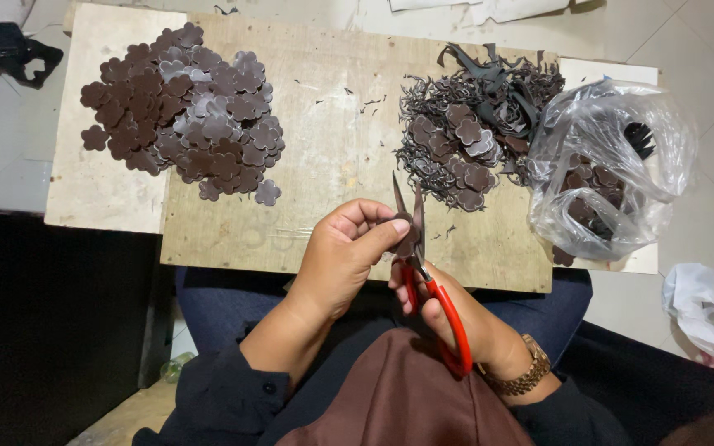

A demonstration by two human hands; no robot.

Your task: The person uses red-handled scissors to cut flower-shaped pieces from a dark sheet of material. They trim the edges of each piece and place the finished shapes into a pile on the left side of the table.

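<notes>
My left hand (342, 252) pinches a small dark brown flower-shaped piece (406, 241) between thumb and fingers, just above the near edge of a wooden board (332, 124). My right hand (448, 310) grips red-handled scissors (431, 285); their blades point up and stand slightly apart around the piece. A heap of cut brown flower shapes (188, 111) lies at the board's left. At the right lies a pile of uncut pieces mixed with thin dark trimmings (473, 124).
A clear plastic bag (609, 169) holding more brown pieces sits at the board's right end. A crumpled white bag (704, 306) lies on the tiled floor at right. A dark object (10, 45) rests at the top left. Brown cloth covers my lap.
</notes>
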